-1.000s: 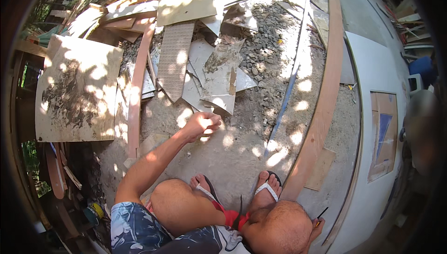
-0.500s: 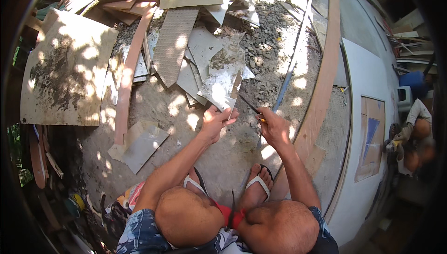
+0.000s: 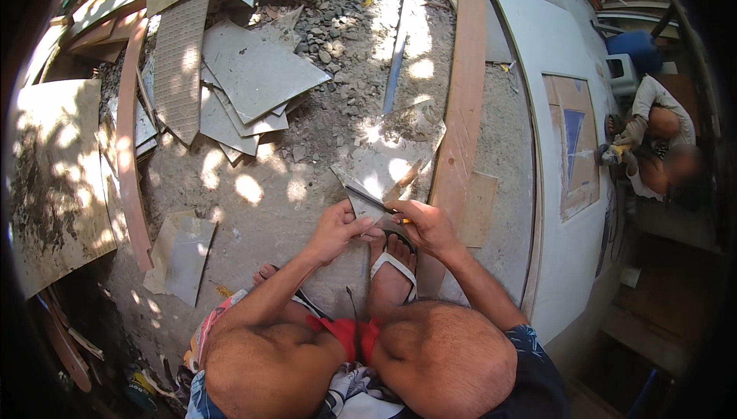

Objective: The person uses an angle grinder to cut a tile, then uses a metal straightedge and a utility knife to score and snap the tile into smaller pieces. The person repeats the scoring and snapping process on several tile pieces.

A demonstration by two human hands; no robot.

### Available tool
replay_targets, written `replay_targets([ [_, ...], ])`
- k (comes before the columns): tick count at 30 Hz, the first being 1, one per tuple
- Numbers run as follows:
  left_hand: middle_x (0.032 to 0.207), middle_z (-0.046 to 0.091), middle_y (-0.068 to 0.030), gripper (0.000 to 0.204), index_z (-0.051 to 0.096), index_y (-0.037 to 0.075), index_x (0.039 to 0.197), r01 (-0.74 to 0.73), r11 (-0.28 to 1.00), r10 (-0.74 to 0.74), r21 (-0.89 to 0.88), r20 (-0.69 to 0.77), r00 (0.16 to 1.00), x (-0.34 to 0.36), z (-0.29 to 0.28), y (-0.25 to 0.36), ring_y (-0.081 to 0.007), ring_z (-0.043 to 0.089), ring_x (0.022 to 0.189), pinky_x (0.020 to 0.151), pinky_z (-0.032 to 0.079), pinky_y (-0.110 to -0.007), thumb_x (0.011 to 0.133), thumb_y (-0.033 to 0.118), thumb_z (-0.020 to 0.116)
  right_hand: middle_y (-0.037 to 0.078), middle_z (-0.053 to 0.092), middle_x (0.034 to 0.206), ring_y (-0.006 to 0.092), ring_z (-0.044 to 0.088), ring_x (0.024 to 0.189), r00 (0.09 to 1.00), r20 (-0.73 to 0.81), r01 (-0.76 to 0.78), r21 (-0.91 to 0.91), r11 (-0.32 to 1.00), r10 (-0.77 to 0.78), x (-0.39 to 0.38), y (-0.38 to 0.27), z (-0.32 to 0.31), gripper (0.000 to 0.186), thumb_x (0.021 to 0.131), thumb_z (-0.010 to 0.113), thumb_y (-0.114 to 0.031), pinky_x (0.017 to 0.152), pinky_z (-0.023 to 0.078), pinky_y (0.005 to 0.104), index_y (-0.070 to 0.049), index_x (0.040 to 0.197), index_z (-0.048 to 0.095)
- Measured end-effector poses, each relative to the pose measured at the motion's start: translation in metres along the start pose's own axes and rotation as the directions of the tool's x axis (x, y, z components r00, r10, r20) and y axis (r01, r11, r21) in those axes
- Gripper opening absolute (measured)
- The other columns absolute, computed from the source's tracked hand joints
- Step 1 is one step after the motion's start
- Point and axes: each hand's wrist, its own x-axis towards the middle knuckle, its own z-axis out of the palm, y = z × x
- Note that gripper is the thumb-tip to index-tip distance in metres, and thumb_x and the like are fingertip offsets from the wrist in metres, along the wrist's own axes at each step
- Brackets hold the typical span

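Head view, looking down on a squatting person at work on gritty, sun-dappled concrete ground (image 3: 253,212). A large white panel (image 3: 564,212) curves along the right, carrying a brown board with a blue triangle (image 3: 574,143); a long reddish timber plank (image 3: 461,104) runs beside it. A big stained slab (image 3: 54,181) lies at the far left, with a curved wooden strip (image 3: 129,135) along its edge. A heap of grey tile offcuts (image 3: 238,81) sits in the upper middle, well apart from the hands. The grey tile piece (image 3: 384,169) being worked lies on the ground just in front of the feet, its near corner between both hands. The left hand (image 3: 335,229) is closed on that near corner, fingers curled over its edge. The right hand (image 3: 424,225) grips a small yellow-tipped tool (image 3: 402,221), pressed against the same corner. A second person (image 3: 660,150) crouches at the right edge.
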Motion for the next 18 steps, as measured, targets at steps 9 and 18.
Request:
replay_targets([
  [9,0.112,0.078,-0.0167,0.027,0.061,-0.005,0.130,0.118,0.968,-0.136,0.221,0.066,0.988,0.062,0.023,-0.033,-0.0211,0.080,0.097,0.077,0.064,-0.030,0.108,0.009,0.066,0.012,0.080,0.099,0.0250,0.080,0.089,0.969,-0.152,-0.204,-0.031,0.979,0.197,-0.049,0.028,0.004,0.049,0.091,0.064,0.009,0.076,0.062,0.0375,-0.017,0.130,0.076],
  [18,0.113,0.077,-0.0186,0.029,0.058,-0.006,0.133,0.156,0.986,-0.155,0.055,-0.019,0.988,0.035,0.022,-0.007,-0.0213,0.080,0.094,0.076,0.065,-0.029,0.108,0.007,0.065,0.009,0.078,0.092,0.0317,0.077,0.082,0.929,-0.357,-0.159,-0.133,0.978,0.102,-0.021,0.061,-0.017,0.029,0.093,0.070,-0.003,0.065,0.058,0.0431,-0.018,0.117,0.074],
])
